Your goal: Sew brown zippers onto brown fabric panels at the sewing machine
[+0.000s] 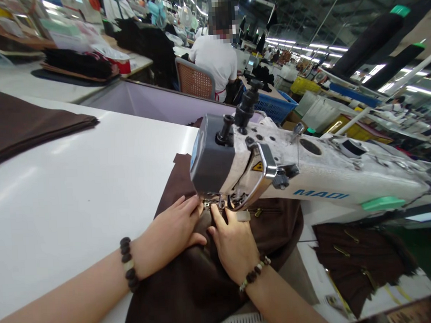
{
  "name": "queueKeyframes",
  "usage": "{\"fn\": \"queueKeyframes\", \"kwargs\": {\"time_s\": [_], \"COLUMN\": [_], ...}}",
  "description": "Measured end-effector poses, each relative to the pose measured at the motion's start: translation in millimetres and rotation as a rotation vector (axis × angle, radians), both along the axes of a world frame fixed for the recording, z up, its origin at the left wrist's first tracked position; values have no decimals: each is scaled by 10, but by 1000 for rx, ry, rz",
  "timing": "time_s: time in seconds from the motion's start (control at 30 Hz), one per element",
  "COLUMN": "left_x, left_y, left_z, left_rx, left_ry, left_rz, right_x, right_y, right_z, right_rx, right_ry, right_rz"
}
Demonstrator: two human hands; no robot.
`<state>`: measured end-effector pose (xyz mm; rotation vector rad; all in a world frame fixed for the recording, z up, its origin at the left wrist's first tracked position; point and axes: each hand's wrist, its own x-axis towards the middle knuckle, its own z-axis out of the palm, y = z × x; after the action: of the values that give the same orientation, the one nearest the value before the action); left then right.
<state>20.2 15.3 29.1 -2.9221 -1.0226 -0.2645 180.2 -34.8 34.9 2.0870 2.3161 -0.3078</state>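
Dark brown leather-like material (171,289) lies under the head of a white sewing machine (233,165). My left hand (170,231) rests flat on it, fingers stretched toward the presser foot (212,205) from the left. On the near right of the foot, my right hand (234,240) presses the material down with its fingers spread. A small gold zipper pull (257,212) shows on the brown piece, just right of my right fingers. Both hands hold nothing and only touch the material. The needle tip is too small to make out.
A stack of brown pieces (29,123) lies on the white table (58,203) at left. More brown pieces with zippers (361,260) sit at lower right. Thread cones (371,42) stand at upper right. Beyond the table, a person in a white shirt (213,60) sits near a blue basket (275,105).
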Motion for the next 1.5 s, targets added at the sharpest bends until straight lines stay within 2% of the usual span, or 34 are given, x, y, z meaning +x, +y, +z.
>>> {"fn": "queueKeyframes", "kwargs": {"time_s": [0.3, 0.67, 1.07, 1.17, 1.23, 1.3, 1.37, 1.4, 1.5], "left_x": [20, 19, -9, -8, -31, -85, -172, -225, -398], "left_y": [63, 105, 90, 88, 88, 118, 194, 245, 392], "left_z": [21, -1, -18, -58, -95, -134, -166, -175, -162], "left_rx": [-108, -68, -64, -68, -77, -95, -111, -112, -85], "left_ry": [-57, 72, 50, 35, 18, 16, 28, 27, -2], "left_rz": [22, 5, 2, 17, 20, 37, 129, 199, 372], "right_x": [11, 19, 11, 83, 232, 449, 658, 729, 742], "right_y": [81, 101, 127, 78, -57, -230, -355, -380, -311], "right_z": [-14, -62, -35, 22, 24, -52, -201, -288, -504], "right_rx": [34, 25, 45, 58, 135, 278, 349, 396, 367], "right_ry": [6, 25, 48, 84, 72, -25, -181, -258, -380], "right_rz": [4, -5, 5, 53, 126, 201, 294, 275, 114]}}
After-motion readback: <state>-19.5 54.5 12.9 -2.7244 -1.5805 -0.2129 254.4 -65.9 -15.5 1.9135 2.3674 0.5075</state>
